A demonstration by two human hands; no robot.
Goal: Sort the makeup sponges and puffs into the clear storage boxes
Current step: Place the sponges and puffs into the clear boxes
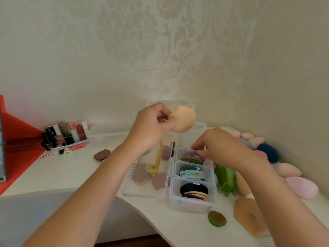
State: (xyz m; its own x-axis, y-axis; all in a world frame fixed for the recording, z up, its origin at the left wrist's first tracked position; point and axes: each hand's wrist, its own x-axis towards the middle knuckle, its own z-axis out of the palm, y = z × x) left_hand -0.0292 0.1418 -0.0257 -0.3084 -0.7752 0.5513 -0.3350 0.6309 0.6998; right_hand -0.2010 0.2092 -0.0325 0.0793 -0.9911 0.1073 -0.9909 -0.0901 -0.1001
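Note:
My left hand (pixel 151 125) pinches a round peach puff (pixel 183 119) and holds it in the air above the clear boxes. My right hand (pixel 215 147) has its fingertips on the puffs stacked in the far compartment (pixel 190 157) of the right clear box (pixel 191 205). That box's middle compartment holds pale blue and green puffs (pixel 192 173); its near one holds dark navy and beige puffs (pixel 194 190). The left clear box (pixel 142 193) holds mauve and pink flat sponges and a yellow band (pixel 157 163).
Loose pink, navy and beige sponges (pixel 288 169) lie along the right wall. A green holder (pixel 226 177), an avocado-shaped sponge (pixel 217 218) and a flat tan sponge (pixel 249 216) lie at the front right. Nail polish bottles (pixel 65 134), a brown compact (pixel 102 154) and a red stand (pixel 19 139) occupy the left.

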